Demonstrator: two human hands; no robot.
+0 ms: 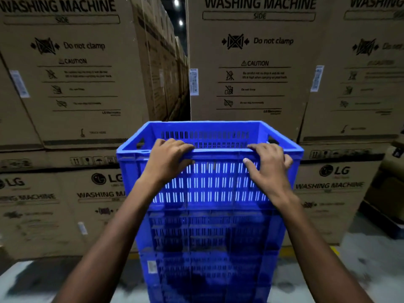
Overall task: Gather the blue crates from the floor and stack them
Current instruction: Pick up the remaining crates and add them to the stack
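A stack of blue slotted crates (207, 248) rises from the floor straight ahead of me. The top blue crate (209, 184) sits upright on the stack, and I can see into its inside. My left hand (168, 158) grips its near rim left of centre, fingers curled over the edge and thumb on the outer wall. My right hand (269, 165) grips the same rim right of centre, fingers over the edge and thumb pressed on the slotted wall. The stack's lower part lies in shadow.
Tall cardboard washing machine boxes (258, 68) stand stacked right behind the crates, left and right. A narrow dark gap (177, 84) runs between two box columns. Grey floor (360, 259) with a yellow line (290, 251) lies on both sides of the stack.
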